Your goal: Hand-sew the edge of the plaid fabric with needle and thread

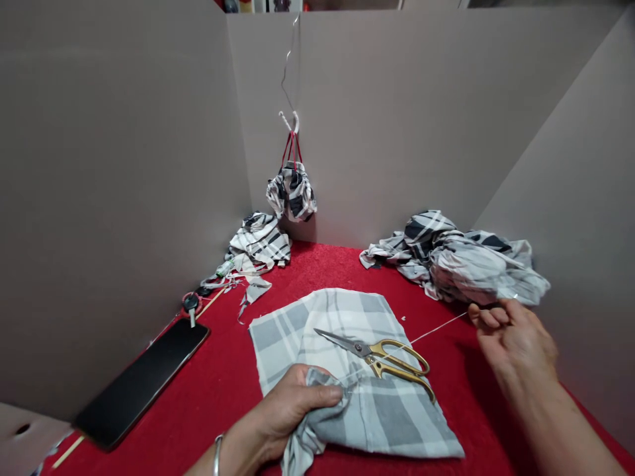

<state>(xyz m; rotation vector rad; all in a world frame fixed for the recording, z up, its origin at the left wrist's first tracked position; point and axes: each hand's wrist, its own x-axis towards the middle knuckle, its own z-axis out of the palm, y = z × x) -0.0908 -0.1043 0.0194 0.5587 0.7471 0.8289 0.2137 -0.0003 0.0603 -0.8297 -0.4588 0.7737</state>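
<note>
My bare left hand (292, 406) sits near and centre, palm down, fingers curled closed with the thumb pressed across them. My bare right hand (516, 340) is out to the right, fingertips pinched together, forearm running back to the near right corner.

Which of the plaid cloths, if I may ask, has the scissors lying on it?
The flat grey plaid cloth in the middle, under the scissors, pinched by the left hand; the others are crumpled bundles.

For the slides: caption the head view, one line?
Head view: left hand pinches plaid cloth, right hand holds thread taut, scissors lie on it.
</note>
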